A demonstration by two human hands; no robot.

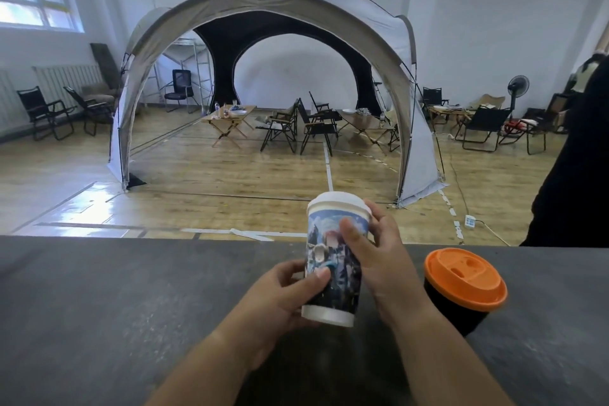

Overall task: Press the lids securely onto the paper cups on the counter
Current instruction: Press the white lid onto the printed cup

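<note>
Both hands, left hand [280, 293] and right hand [382, 260], gripped the picture-printed paper cup [333, 260], its white plastic lid [339, 201] seemingly seated; the black cup [451, 310] already wore its orange plastic lid [464, 277]; little apparently remained.

Both bare forearms reach forward from below, converging. The left hand [283, 293] curls round the lower part of the cup [324, 247], thumb across its side. The right hand [385, 260] grips higher up, thumb in front, fingers behind the rim.

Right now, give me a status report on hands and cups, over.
Left hand grips printed cup low; right hand grips it by the white lid. Lid sits on. Orange-lidded black cup stands right, nothing in the way.
</note>
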